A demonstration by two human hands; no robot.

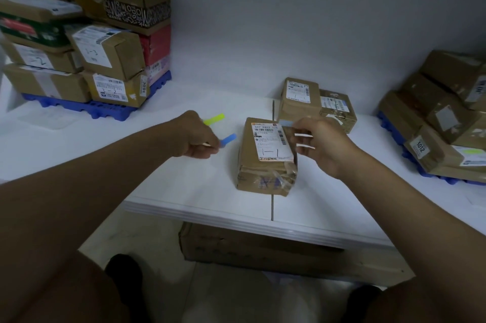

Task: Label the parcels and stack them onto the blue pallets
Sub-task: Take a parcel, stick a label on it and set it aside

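parcel first: a small brown cardboard parcel with a white shipping label marked "1-1" (267, 155) lies flat on the white table (184, 178), right over the dark seam between two table sections, between my two hands. my left hand (196, 138) is curled, pinching a small blue sticker strip (228, 139) at its fingertips, just left of the parcel and not touching it. a yellow-green sticker strip (214, 119) shows just beyond that hand — whether it lies on the table or is held i cannot tell. my right hand (319, 142) hovers at the parcel's far right corner, fingers curled around a pale blue-grey label (286, 123) that sits over the box's top edge. behind it two more brown cardboard boxes (315, 102) stand side by side on the table. at far left a tall stack of labelled cartons (105, 49) rests on a blue plastic pallet (105, 109); at far right another carton stack (444, 123) sits on a second blue pallet (389, 125). a large flat carton (236, 246) lies under the table.
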